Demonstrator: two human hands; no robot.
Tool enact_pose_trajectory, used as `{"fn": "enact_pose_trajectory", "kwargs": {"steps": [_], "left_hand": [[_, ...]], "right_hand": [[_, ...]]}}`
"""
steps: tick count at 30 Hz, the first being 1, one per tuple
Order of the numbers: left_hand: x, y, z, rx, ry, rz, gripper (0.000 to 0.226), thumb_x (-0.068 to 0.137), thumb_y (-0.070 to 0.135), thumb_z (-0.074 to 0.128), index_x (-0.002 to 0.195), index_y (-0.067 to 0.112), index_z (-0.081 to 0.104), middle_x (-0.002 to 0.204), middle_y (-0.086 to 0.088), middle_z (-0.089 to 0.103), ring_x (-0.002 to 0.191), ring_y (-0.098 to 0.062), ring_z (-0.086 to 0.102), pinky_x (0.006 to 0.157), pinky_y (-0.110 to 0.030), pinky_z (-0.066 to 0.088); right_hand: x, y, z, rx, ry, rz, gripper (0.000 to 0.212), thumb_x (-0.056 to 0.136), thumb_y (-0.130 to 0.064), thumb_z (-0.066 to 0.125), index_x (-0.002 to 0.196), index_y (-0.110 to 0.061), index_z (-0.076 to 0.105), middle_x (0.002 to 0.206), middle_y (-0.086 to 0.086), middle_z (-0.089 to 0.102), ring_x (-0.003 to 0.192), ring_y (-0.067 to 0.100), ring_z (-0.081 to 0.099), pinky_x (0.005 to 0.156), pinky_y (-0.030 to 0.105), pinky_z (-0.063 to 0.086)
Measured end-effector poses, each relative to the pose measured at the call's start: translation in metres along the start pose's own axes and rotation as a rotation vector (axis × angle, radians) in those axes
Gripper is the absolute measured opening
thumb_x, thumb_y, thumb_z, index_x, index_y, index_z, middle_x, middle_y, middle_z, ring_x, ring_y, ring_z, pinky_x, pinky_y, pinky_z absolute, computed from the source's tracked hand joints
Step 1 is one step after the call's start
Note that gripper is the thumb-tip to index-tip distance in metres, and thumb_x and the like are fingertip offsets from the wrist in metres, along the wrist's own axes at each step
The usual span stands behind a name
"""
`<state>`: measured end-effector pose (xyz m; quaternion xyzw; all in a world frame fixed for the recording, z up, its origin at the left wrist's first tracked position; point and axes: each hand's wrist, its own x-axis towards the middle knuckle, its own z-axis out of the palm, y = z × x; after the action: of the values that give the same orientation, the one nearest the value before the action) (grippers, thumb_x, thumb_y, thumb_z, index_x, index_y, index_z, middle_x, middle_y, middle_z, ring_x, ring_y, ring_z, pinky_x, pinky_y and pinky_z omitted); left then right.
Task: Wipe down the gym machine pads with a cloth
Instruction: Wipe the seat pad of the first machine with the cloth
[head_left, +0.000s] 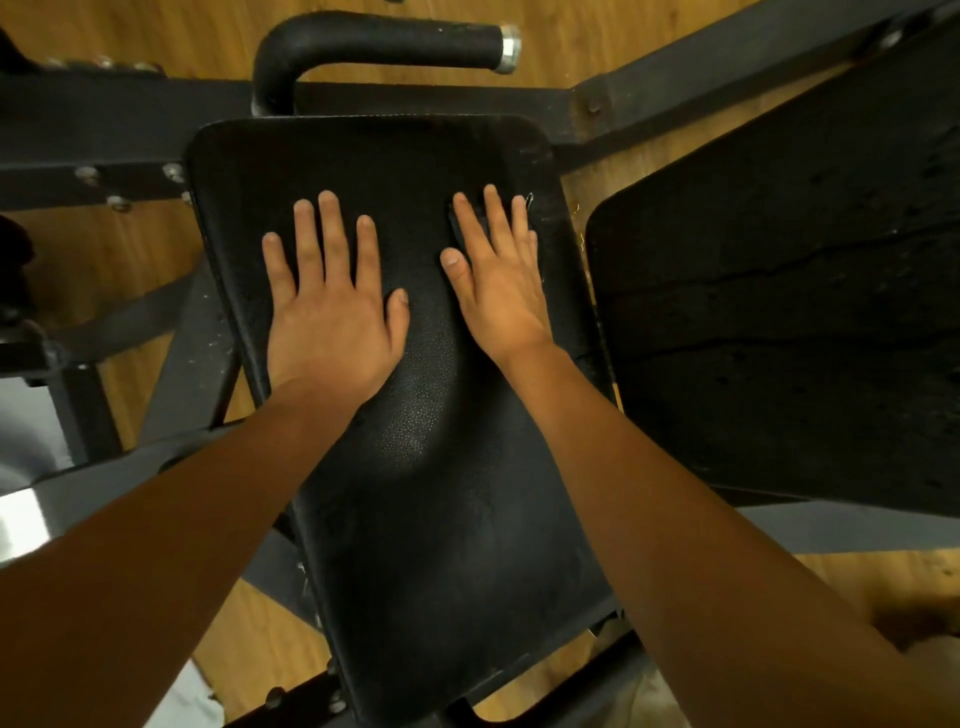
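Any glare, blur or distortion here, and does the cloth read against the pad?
Head view: left hand and right hand sharp, soft sheen on the pad between them; head view: wide lens bows the frame bars, lower right corner blurred; head view: a dark patch, maybe the cloth, under the right hand barely separates from the pad.

dark cloth (453, 226): mostly hidden under right hand (498, 296) | second pad (779, 312): cut by right edge

Foam-covered handle (384, 44), wooden floor (571, 41)
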<state>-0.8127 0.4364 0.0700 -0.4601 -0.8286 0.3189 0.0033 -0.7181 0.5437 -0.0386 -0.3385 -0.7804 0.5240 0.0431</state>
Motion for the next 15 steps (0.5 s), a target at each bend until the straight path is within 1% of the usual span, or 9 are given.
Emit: {"fn": "enact_pose_trajectory", "kwargs": {"steps": [4, 11, 15], "left_hand": [[-0.001, 0.0, 0.002, 0.001, 0.014, -0.003, 0.072, 0.105, 0.048, 0.024, 0.161, 0.005, 0.013, 0.167, -0.026, 0.003, 0.155, -0.041, 0.001, 0.123, -0.062, 0.007], [0.0, 0.0, 0.004, -0.013, 0.034, 0.004, 0.071, 0.105, 0.048, 0.024, 0.16, 0.005, 0.014, 0.166, -0.026, 0.005, 0.155, -0.041, 0.002, 0.123, -0.062, 0.007], [-0.001, -0.001, 0.005, -0.014, 0.053, 0.001, 0.07, 0.105, 0.048, 0.025, 0.16, 0.005, 0.015, 0.166, -0.026, 0.006, 0.155, -0.042, 0.003, 0.123, -0.062, 0.007]], "right_hand": [[-0.014, 0.0, 0.002, 0.004, -0.002, -0.004, 0.058, 0.111, -0.041, 0.035, 0.163, -0.023, 0.019, 0.172, 0.007, 0.004, 0.158, 0.03, -0.01, 0.126, 0.045, -0.004], [-0.073, 0.013, 0.012, 0.007, -0.023, 0.006, 0.057, 0.111, -0.039, 0.037, 0.163, -0.023, 0.02, 0.172, 0.006, 0.005, 0.158, 0.028, -0.01, 0.127, 0.046, -0.003], [-0.058, 0.007, 0.01, 0.006, -0.018, 0.014, 0.057, 0.111, -0.04, 0.035, 0.163, -0.025, 0.019, 0.172, 0.006, 0.002, 0.157, 0.029, -0.012, 0.127, 0.045, -0.005]]}}
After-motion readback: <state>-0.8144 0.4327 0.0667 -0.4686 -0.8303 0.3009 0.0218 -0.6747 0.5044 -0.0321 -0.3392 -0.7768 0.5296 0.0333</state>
